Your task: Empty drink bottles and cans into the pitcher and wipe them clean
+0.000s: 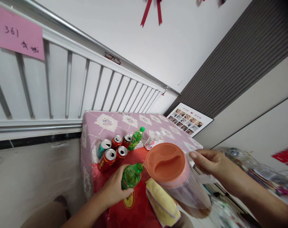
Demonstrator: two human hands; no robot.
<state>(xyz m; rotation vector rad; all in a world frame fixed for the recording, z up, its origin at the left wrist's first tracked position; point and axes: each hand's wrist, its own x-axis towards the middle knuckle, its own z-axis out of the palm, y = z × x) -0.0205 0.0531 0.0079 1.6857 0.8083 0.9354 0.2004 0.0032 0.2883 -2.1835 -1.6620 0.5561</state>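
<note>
My left hand point(113, 187) is wrapped round an uncapped green plastic bottle point(129, 178), whose open mouth points up and to the right. In my right hand point(212, 163) is the handle of a clear plastic pitcher point(188, 198) with an orange lid point(166, 161). The pitcher is tilted, its lid end toward the bottle; some brownish liquid shows at its bottom. The lid's edge is close to the bottle's mouth, and I see no stream between them. A folded yellow cloth point(161, 202) lies below the pitcher, on red sheeting point(117, 209).
Several opened drink cans point(110, 158) stand at the table's left. Behind them are a capped green bottle point(136, 138) and a clear bottle with a printed label point(152, 141). A patterned cloth point(108, 122) covers the table. A white radiator point(87, 85) runs along the wall.
</note>
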